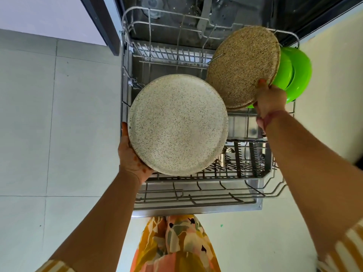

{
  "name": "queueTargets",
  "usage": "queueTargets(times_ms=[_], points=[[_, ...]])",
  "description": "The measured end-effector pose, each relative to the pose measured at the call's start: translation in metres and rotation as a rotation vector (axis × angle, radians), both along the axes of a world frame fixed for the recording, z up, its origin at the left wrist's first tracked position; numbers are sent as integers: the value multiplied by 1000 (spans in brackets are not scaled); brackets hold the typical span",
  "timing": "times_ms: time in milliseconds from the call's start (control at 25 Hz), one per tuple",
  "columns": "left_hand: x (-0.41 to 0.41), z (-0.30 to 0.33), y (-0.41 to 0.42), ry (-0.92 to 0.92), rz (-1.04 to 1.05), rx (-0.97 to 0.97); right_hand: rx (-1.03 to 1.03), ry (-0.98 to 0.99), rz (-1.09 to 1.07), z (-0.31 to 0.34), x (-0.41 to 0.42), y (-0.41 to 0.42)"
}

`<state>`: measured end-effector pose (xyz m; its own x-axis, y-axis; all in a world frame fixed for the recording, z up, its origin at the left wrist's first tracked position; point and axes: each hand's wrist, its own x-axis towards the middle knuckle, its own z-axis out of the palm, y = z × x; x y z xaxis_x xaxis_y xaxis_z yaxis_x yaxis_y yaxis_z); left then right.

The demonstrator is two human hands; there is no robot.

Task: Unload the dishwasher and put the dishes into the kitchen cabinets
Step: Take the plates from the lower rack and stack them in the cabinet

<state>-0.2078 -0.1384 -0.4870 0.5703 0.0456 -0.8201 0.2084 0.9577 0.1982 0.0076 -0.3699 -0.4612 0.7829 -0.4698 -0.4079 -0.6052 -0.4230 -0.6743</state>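
Note:
My left hand [130, 154] holds a large pale speckled plate [177, 124] by its lower left rim, above the pulled-out lower rack [196, 195] of the dishwasher. My right hand [270, 100] grips a brown speckled plate [242, 65] by its lower right edge, together with green dishes [296, 73] stacked behind it. Both plates are tilted toward me. Most of my left fingers are hidden behind the pale plate.
A cutlery basket [247, 160] with a metal item sits at the rack's right front. The dishwasher's dark tub [176, 22] lies beyond. Pale floor tiles [59, 114] spread to the left; a light floor [324, 95] lies to the right. My patterned clothing [176, 246] is below.

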Motion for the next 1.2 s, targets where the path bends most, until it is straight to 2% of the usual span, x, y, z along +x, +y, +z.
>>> queueTargets(times_ms=[160,280,320,440,560,640,760,1080,1160,1200], points=[[3,-4,1,28,8,28,118,-186,11,12,-1,10],[5,2,-2,44,13,38,158,-338,220,61,-27,19],[7,6,-3,40,17,37,105,-375,333,76,-45,21],[16,17,-10,31,26,18,-252,-589,819,103,-108,26],[22,22,-17,27,-14,-22,-383,-757,1376,86,-156,22],[24,23,-21,20,-52,-68,-429,-722,1548,66,-177,14],[24,20,-24,-20,-99,-83,-492,-700,1599,47,-188,7],[27,16,-36,-26,-147,-53,-497,-603,1696,26,-180,0],[31,19,-38,-31,-141,-38,-416,-627,1610,39,-169,2],[33,19,-38,-25,-133,-30,-333,-610,1491,46,-158,2]])
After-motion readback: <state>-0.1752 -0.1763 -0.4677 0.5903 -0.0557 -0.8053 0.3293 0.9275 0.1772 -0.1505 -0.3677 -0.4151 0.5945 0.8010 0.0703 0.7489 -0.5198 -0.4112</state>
